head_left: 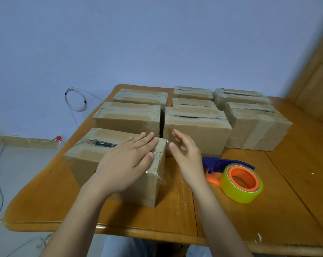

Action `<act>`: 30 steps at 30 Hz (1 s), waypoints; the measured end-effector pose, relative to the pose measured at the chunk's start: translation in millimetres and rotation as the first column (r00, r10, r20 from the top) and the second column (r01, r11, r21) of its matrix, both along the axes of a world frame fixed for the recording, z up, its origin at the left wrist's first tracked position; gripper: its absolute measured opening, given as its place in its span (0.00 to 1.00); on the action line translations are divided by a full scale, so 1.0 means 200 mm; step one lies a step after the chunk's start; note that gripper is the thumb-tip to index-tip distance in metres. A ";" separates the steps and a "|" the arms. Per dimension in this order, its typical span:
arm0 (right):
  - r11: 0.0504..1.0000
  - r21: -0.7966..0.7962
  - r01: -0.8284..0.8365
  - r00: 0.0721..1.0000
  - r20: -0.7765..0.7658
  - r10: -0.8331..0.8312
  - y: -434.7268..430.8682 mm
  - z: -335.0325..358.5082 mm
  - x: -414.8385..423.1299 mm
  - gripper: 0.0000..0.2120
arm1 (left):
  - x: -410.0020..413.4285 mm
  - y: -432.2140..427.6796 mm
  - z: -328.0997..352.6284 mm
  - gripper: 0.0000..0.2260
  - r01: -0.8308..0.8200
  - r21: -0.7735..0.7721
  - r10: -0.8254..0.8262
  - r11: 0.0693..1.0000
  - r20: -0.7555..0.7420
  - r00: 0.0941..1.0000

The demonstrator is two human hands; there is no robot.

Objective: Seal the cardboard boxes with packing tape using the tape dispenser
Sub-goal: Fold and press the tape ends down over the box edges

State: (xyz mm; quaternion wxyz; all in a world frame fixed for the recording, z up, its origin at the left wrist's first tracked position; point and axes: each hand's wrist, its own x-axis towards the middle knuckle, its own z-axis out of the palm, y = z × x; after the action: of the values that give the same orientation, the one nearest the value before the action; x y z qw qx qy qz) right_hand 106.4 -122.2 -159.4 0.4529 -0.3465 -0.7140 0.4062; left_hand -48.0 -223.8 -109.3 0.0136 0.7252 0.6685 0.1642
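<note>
Both hands empty and spread: left hand (128,160) flat on the near box (93,156), right hand (186,154) nearer the tape dispenser (236,179), lying just right of it.

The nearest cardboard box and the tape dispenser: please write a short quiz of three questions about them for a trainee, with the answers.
1. True or false: the left hand lies flat on top of the nearest cardboard box.
2. Where is the tape dispenser? A) in the right hand; B) lying on the wooden table, to the right of the right hand; C) on top of a box.
3. Fill in: the core of the tape roll is ____ in colour.

Key: 1 true. 2 B; the right hand is open beside the box's right end and holds nothing. 3 orange.
</note>
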 end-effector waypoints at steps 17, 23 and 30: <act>0.988 -0.138 -0.066 0.966 -0.259 0.028 0.01 -0.02 -0.02 0.06 | 0.00 0.00 0.01 0.36 -0.016 -0.007 0.016 1.000 -0.003 1.000; 0.979 0.138 0.148 0.962 -0.251 -0.110 -0.08 -0.05 -0.08 0.13 | 0.01 0.00 0.01 0.37 -0.020 0.002 0.020 1.000 -0.005 1.000; 0.996 -0.025 -0.086 0.995 -0.048 0.085 -0.19 -0.09 -0.01 0.30 | 0.03 0.00 0.00 0.37 -0.034 0.028 0.036 0.999 -0.046 0.998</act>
State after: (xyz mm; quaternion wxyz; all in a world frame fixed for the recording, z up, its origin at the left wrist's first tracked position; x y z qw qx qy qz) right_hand 103.9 -159.5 -176.5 0.4469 -0.3121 -0.7117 0.4431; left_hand -41.4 -223.5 -109.2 -0.0149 0.7172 0.6789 0.1565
